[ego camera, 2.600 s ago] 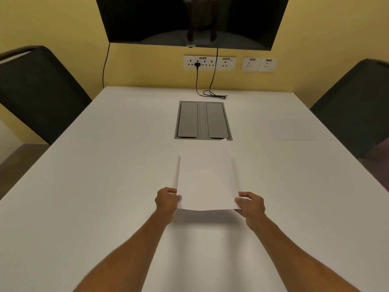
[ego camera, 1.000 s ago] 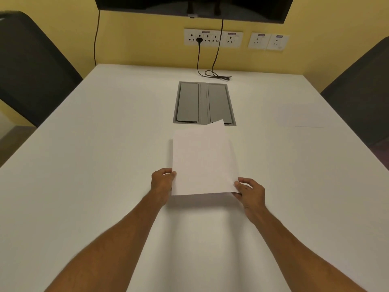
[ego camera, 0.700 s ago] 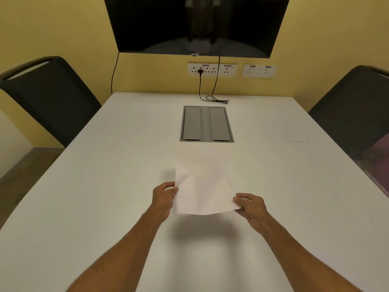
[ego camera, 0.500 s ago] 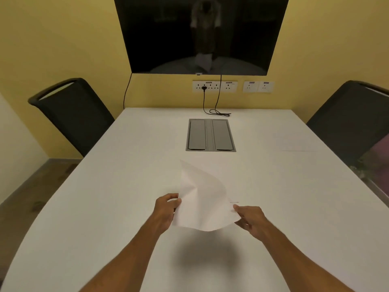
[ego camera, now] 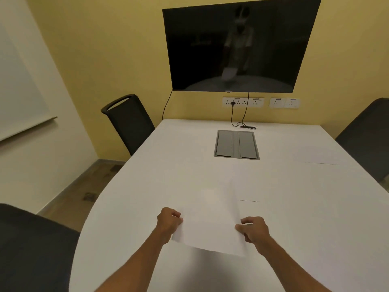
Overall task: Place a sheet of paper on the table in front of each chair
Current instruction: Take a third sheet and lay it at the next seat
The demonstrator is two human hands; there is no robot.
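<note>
Thin white paper for the sheet (ego camera: 210, 226) by the near edge: matt and smooth. Same matt paper for the second sheet (ego camera: 317, 155), flat by the right edge. Smooth white laminate look on the surface (ego camera: 164, 175), satin, with a soft sheen. Dull grey metal, by the look of it, on the hatch (ego camera: 236, 145) towards the far edge. Glossy black glass on the screen (ego camera: 231, 49), mirror-like. Matt black cloth or mesh on the chair (ego camera: 128, 125) off the far left corner, weave too fine to tell. White plastic on the sockets (ego camera: 243, 102), faintly glossy. Black rubbery cable (ego camera: 242, 123). Wood-grain floor (ego camera: 84, 186), low sheen. Matt yellow paint on the wall (ego camera: 105, 49).
</note>
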